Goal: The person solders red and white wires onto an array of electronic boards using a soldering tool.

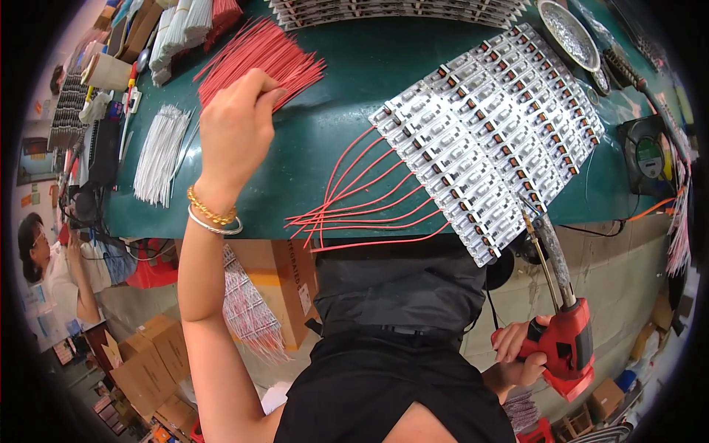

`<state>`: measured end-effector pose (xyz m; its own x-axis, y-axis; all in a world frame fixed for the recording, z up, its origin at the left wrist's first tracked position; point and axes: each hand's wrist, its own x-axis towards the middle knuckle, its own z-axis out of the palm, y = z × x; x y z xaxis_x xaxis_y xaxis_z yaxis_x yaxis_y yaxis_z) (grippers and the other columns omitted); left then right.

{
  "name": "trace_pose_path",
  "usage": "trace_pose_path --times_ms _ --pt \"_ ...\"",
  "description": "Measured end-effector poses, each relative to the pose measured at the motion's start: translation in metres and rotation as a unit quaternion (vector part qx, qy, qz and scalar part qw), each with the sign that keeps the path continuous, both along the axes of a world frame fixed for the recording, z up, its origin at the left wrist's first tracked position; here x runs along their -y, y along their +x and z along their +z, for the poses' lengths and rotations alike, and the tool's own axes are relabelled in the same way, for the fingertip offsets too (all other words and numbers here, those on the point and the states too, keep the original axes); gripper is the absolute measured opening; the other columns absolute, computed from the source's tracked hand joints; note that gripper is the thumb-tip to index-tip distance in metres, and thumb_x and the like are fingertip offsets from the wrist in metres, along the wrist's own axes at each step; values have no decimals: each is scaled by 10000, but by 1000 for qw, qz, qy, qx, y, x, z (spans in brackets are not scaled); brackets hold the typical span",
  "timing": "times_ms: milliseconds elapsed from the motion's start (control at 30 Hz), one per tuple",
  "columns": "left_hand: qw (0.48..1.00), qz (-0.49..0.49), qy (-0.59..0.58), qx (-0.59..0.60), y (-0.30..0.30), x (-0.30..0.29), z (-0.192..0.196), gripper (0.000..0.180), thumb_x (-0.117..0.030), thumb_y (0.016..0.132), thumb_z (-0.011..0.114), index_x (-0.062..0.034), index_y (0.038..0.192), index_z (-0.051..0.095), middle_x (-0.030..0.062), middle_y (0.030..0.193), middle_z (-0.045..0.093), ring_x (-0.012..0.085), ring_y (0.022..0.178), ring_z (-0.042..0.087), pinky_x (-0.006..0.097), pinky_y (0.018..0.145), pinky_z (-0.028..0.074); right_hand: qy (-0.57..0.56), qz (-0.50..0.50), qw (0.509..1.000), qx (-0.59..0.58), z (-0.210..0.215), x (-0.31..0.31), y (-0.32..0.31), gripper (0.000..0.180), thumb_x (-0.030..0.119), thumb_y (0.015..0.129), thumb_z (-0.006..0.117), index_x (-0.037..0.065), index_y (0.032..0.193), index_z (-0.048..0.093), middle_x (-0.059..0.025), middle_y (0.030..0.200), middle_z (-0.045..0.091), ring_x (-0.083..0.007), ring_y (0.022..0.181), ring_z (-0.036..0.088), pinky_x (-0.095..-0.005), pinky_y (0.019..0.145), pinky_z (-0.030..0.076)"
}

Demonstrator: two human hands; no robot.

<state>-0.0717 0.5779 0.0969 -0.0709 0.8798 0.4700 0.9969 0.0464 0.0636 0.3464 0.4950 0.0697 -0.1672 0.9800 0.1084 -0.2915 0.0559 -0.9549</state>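
Observation:
My left hand (235, 127) reaches out over the green table (347, 81) to the pile of short red wires (284, 55), its fingers curled down at the pile's near edge; whether it grips a wire I cannot tell. Bracelets ring that wrist. My right hand (521, 353) is low at the right, off the table, closed on the grip of a red soldering gun (565, 336) whose long tip points up toward the near corner of a panel of white circuit strips (491, 140). Several red wires (362, 207) fan out from the panel's near edge.
A bundle of white wires (159, 151) lies at the left. More strip panels (399, 11) sit at the far edge, a metal dish (569, 33) and a small fan (646, 155) at the right. Another person (52, 273) sits far left; cardboard boxes (148, 362) stand on the floor.

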Motion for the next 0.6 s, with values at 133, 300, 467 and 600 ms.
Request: trace_pose_path --times_ms 133,300,467,600 --pt "962 -14 14 271 12 8 3 34 -28 858 637 3 865 622 54 703 599 126 611 536 248 580 424 -5 11 1000 2 0 1 1 638 470 917 572 -46 1241 384 0 477 406 -126 364 422 -269 410 390" --pt "925 0 12 381 49 22 14 58 -32 848 665 14 847 631 19 661 551 67 619 486 226 559 399 -13 -5 1000 11 6 6 4 670 498 895 591 -44 1234 389 2 483 423 -128 368 431 -269 421 405" --pt "915 -75 -90 386 116 45 18 53 4 793 697 0 801 644 52 739 581 105 625 530 230 547 414 -52 -27 997 59 9 23 3 799 625 811 621 -29 1217 407 5 486 460 -136 392 478 -270 429 413" --pt "900 -99 -87 416 154 57 4 123 34 748 730 10 788 616 94 850 599 172 671 590 264 565 489 -78 8 994 80 17 29 6 868 684 749 637 -3 1236 427 21 483 464 -132 400 488 -277 447 404"
